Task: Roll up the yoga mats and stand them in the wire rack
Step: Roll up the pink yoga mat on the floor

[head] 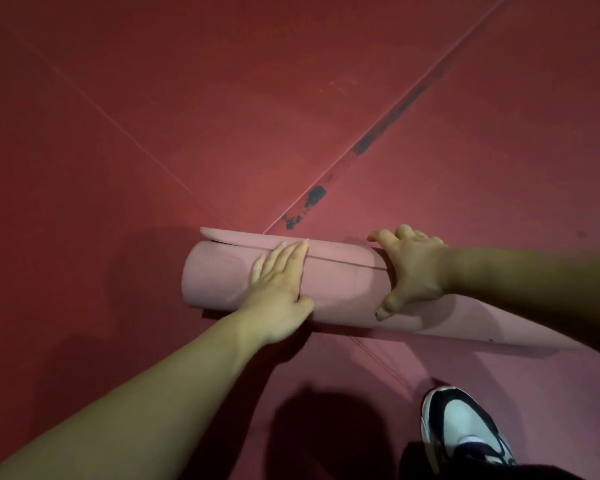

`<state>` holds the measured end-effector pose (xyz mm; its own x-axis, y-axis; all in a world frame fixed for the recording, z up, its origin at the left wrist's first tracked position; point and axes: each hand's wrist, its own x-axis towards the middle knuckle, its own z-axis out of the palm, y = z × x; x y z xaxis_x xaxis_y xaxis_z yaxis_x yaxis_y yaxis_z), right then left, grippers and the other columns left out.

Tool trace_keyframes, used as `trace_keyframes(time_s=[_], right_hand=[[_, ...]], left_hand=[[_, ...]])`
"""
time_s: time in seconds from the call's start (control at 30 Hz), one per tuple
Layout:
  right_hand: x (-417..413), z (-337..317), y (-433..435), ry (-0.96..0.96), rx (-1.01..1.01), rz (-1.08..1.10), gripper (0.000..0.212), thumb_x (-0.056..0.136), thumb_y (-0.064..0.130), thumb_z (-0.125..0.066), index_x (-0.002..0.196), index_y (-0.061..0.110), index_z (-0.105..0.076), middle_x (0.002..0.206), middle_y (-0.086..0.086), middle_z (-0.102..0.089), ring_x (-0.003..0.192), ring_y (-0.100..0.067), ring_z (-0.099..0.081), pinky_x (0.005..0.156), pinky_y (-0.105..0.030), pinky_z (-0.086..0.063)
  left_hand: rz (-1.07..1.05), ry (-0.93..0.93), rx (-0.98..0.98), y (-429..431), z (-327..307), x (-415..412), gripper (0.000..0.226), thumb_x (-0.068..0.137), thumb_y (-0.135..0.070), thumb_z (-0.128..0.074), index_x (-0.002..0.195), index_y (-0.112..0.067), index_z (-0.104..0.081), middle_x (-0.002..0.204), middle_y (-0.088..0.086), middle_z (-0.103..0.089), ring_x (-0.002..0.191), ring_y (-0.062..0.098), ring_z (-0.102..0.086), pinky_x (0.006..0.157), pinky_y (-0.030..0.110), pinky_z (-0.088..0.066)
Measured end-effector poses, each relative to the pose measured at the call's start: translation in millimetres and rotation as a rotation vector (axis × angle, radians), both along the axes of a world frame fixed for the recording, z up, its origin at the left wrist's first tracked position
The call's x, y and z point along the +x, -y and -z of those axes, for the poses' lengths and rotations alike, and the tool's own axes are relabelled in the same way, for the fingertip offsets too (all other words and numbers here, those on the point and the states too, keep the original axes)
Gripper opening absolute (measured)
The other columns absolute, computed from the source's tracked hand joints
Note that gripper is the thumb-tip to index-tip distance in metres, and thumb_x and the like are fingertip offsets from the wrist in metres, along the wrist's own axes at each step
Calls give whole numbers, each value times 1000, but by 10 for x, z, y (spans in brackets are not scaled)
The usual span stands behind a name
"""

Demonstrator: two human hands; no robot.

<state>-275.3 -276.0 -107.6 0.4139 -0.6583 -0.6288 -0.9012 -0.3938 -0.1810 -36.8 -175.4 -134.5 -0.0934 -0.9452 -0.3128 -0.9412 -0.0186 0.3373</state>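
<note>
Pink yoga mat [343,282], half rolled; left hand [278,278] flat atop, right hand [413,268] clasps its hidden end; tail cropped.

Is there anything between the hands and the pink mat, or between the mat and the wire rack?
Nothing visible separates them: the left hand lies flat on the pink mat, and the right hand grips its right end. The wire rack is not in view, so that path cannot be judged.

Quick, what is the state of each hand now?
Left hand: open, pressing flat on the rolled pink mat.
Right hand: fingers curled around the mat's right end, gripping it.
</note>
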Motion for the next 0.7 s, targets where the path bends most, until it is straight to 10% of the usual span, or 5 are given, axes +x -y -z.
trace_keyframes(time_s=[0.27,0.5,0.7], right_hand=[[259,11,-234,26,-92,-100,132,42,83,-76,152,40,-16,136,2,-37,123,-30,-41,101,-47,-40],[693,-10,-216,103,-1,24,117,51,84,-60,152,38,-23,142,-5,-42,132,-34,-40,107,-48,-42],[911,71,-52,217,65,198,82,88,65,-61,153,24,-33,137,-12,-58,120,-31,-57,93,-29,-40]], left_hand=[[-240,219,-45,-206,-23,381,115,55,-92,-62,153,-47,-22,163,-2,-13,149,31,-8,119,58,-6],[-344,132,-69,-463,10,616,96,68,-83,-64,150,-54,-23,165,3,-6,151,37,3,121,63,3],[-787,-208,-41,-620,22,883,141,48,-65,-91,158,-36,-8,165,7,-5,152,35,-14,122,47,-23]])
